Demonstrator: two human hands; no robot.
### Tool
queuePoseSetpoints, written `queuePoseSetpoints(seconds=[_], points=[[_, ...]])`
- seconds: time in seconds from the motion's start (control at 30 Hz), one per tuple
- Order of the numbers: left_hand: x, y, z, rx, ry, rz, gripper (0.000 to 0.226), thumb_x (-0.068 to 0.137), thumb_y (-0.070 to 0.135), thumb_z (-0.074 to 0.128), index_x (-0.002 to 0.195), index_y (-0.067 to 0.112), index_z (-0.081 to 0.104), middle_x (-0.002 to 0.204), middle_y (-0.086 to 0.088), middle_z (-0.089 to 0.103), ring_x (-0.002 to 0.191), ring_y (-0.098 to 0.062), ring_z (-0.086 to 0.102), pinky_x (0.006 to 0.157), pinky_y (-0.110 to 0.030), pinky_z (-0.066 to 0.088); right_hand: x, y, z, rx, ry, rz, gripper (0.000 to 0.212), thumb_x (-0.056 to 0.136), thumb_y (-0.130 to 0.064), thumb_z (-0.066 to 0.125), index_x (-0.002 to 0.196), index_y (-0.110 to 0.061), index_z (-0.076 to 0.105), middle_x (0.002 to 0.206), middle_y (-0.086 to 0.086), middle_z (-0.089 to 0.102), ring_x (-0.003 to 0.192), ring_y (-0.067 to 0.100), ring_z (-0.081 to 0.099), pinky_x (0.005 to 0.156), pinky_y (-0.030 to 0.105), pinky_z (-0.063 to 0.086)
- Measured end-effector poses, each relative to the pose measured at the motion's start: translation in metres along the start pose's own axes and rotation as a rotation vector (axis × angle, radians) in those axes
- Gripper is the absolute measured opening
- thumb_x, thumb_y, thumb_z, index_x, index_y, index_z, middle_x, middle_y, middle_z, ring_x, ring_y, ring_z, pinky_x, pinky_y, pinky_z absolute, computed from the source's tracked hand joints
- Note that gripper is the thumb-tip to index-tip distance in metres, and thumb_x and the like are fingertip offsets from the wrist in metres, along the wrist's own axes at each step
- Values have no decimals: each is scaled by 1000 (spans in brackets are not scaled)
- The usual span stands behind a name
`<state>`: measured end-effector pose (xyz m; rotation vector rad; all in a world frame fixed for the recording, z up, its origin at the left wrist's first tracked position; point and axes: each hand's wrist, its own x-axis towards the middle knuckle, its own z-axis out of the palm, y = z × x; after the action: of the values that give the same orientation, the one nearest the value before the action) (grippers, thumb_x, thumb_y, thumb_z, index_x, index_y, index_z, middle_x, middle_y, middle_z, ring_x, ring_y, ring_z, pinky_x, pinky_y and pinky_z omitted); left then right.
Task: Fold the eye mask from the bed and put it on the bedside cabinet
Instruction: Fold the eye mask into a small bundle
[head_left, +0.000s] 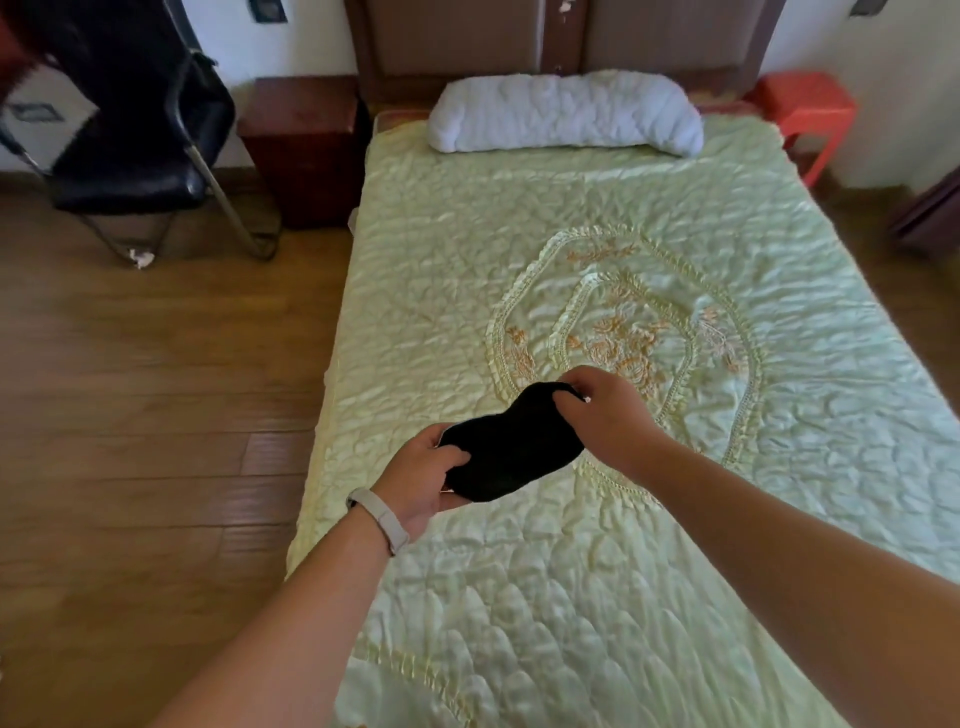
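A black eye mask (514, 447) is spread out flat above the pale green quilted bed (571, 597), held at both ends. My left hand (423, 475), with a light wristband, grips its near left end. My right hand (605, 410) pinches its far right end, where a bit of strap shows. The dark red-brown bedside cabinet (301, 145) stands at the bed's far left, beside the headboard, well away from both hands.
A white pillow (566, 114) lies at the head of the bed. A black folding chair (140, 156) with dark clothing stands left of the cabinet. A red stool (805, 111) is at the bed's far right. Wooden floor (156, 415) runs along the left side.
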<state>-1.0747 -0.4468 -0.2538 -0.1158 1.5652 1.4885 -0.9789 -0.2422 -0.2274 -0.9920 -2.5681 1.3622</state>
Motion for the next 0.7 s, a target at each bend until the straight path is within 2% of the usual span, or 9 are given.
queuePoseSetpoints(seconds=[0.17,0.3,0.43,0.53,0.7], points=[[-42,22,10,-155,-113,76,26,88,1,55,106,16,66,92,-4,77,86,-26,72,64,-38,59,-41,-52,-19,78,120,-49,7,82,-31,56,79,-33,62,77,-13,65,68,6,61,58,30,52],[-70,27,19,-211,-177,100,27,88,1,56,112,11,63,98,-10,76,95,-33,70,70,-42,60,-75,-70,-19,20,174,-117,5,82,-36,57,80,-36,61,72,-20,62,60,-1,58,46,21,45],[-95,26,34,-276,-183,128,25,90,2,54,113,6,62,102,-18,74,96,-36,69,74,-44,59,-99,-81,-9,-52,132,-211,7,84,-39,56,88,-36,61,83,-17,60,66,0,55,50,23,42],[-110,25,46,-315,-176,176,27,93,6,50,117,7,63,112,-21,70,99,-34,67,86,-49,55,-112,-85,-6,-147,73,-286,16,84,-42,56,97,-34,61,91,-15,55,73,4,55,56,27,48],[-127,25,59,-377,-149,231,26,93,19,52,110,11,70,105,-15,72,98,-30,67,81,-44,57,-125,-83,-18,-165,-15,-406,26,85,-45,55,107,-33,60,101,-12,52,88,9,50,67,27,45]])
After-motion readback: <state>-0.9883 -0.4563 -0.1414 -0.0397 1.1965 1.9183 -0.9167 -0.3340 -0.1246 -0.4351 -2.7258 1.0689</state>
